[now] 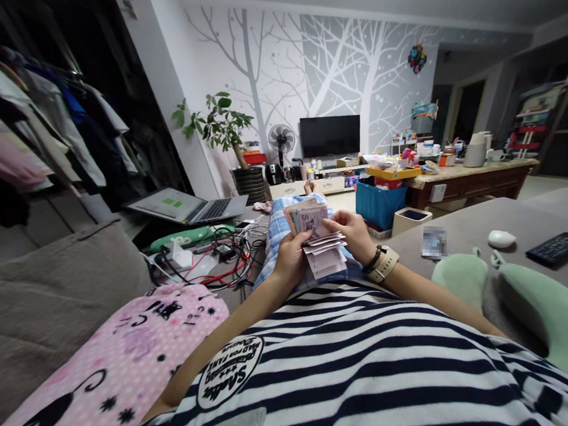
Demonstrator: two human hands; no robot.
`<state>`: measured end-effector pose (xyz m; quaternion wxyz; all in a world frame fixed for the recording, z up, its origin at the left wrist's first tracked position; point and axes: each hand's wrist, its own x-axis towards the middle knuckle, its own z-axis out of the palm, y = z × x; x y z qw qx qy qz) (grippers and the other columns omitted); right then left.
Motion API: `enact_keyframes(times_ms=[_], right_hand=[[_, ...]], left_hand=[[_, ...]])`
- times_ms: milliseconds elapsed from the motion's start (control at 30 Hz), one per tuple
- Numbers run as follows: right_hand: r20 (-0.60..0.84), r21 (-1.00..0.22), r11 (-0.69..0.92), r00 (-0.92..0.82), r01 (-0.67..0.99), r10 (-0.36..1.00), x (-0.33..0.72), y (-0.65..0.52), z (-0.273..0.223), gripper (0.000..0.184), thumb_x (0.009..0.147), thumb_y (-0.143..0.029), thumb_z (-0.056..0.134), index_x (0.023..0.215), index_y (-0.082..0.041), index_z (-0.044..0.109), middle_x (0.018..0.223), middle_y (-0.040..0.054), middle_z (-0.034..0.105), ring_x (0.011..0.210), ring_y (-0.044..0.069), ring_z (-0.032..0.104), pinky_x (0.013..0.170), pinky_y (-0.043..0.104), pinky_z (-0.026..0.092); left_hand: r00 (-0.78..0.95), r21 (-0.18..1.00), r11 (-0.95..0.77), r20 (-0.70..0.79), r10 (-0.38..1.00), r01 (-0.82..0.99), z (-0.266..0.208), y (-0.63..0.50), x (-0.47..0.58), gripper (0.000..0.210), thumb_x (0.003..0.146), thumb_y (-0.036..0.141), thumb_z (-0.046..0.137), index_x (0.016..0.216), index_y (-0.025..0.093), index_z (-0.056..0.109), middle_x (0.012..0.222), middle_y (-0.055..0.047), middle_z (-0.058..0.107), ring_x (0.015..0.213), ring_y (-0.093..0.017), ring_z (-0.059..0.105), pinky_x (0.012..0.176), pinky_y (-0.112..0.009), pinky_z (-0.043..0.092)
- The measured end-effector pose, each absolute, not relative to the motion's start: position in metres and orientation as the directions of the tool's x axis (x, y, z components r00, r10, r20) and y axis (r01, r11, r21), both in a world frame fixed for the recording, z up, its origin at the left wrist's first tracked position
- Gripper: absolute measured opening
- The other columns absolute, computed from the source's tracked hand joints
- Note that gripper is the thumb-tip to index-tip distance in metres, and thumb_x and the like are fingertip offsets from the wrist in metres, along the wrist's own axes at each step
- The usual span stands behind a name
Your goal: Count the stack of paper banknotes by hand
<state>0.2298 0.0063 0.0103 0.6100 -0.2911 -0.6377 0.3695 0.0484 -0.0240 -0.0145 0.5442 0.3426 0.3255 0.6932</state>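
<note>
Mural wall (282,43) ahead, left hand (289,258) holds seemingly folded banknotes (326,244).

"5" on banknote (317,219), "MAD FOR FAME" on shirt patch (230,372), other ltrs there unclear

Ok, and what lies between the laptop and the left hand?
In the head view, a tangle of cables and, nearer the left hand, blue checked fabric lie between it and the laptop.

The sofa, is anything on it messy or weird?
Yes: beside the laptop, red, black and white cables lie in a tangle. Also, a small patch near the white rounded thing is pixelated, so I can't tell what it hides.
</note>
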Motion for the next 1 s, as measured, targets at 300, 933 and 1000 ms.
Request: enact_keyframes(times_ms=[300, 933, 1000], right_hand=[[0.596, -0.803, 0.588, -0.094, -0.097, 0.798, 0.229, 0.008, 0.01, 0.072, 0.068, -0.089, 0.109, 0.075, -0.028, 0.071, 0.071, 0.0001, 0.069, 0.072, 0.02, 0.058, 0.072, 0.039, 0.051], [0.57, -0.821, 0.57, -0.061, -0.022, 0.819, 0.229, 0.007, 0.012, 0.056, 0.077, -0.064, 0.112, 0.074, -0.027, 0.07, 0.069, 0.0005, 0.07, 0.073, 0.021, 0.063, 0.07, 0.035, 0.054], [0.569, -0.822, 0.568, -0.06, -0.04, 0.82, 0.228, 0.008, 0.01, 0.05, 0.077, -0.058, 0.11, 0.076, -0.027, 0.071, 0.072, 0.0011, 0.073, 0.074, 0.022, 0.065, 0.072, 0.036, 0.055]], left_hand=[[-0.124, 0.844, -0.175, 0.13, 0.984, -0.507, -0.015, -0.024, 0.05, 0.012, 0.092, 0.02, 0.101, 0.102, 0.023, 0.094, 0.097, -0.008, 0.095, 0.117, -0.042, 0.095, 0.114, -0.052, 0.076], [-0.086, 0.803, -0.152, 0.125, 0.988, -0.577, -0.022, -0.007, 0.047, 0.01, 0.109, 0.024, 0.084, 0.103, 0.022, 0.092, 0.11, -0.011, 0.099, 0.135, -0.036, 0.096, 0.124, -0.043, 0.075], [-0.099, 0.808, -0.146, 0.109, 0.989, -0.571, -0.021, -0.005, 0.046, 0.013, 0.11, 0.026, 0.084, 0.101, 0.022, 0.092, 0.109, -0.011, 0.099, 0.135, -0.037, 0.096, 0.122, -0.044, 0.076]])
